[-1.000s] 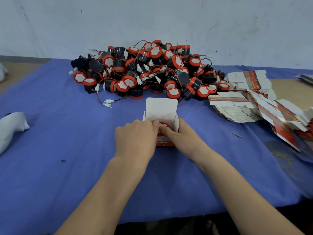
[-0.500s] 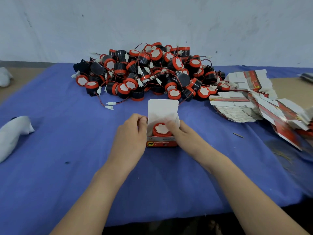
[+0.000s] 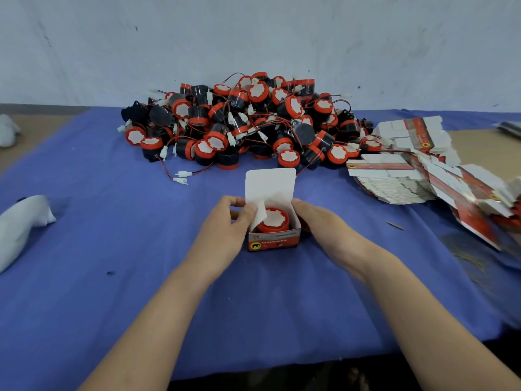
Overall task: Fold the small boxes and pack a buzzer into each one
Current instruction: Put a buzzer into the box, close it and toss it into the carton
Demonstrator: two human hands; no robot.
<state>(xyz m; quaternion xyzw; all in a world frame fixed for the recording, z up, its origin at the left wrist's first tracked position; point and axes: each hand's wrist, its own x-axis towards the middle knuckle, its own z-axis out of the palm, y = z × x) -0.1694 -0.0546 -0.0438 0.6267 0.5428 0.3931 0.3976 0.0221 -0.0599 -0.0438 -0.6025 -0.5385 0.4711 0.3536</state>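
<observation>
A small red and white box (image 3: 273, 240) stands on the blue cloth (image 3: 112, 249) in front of me, its white lid flap upright. A buzzer (image 3: 273, 221) with an orange rim and a white top sits inside it. My left hand (image 3: 228, 230) holds the box's left side, the thumb pressing the left side flap inward over the buzzer. My right hand (image 3: 318, 221) grips the box's right side.
A big heap of black and orange buzzers (image 3: 242, 122) with red wires lies behind the box. Stacks of flat unfolded boxes (image 3: 417, 165) spread along the right. A white cloth bundle (image 3: 22, 221) lies at the left edge. A small sliver (image 3: 394, 225) lies right of my hand.
My fingers came off the buzzer after pushing it into the box. Both hands moved to the box's sides, and the left thumb has bent the left flap inward.
</observation>
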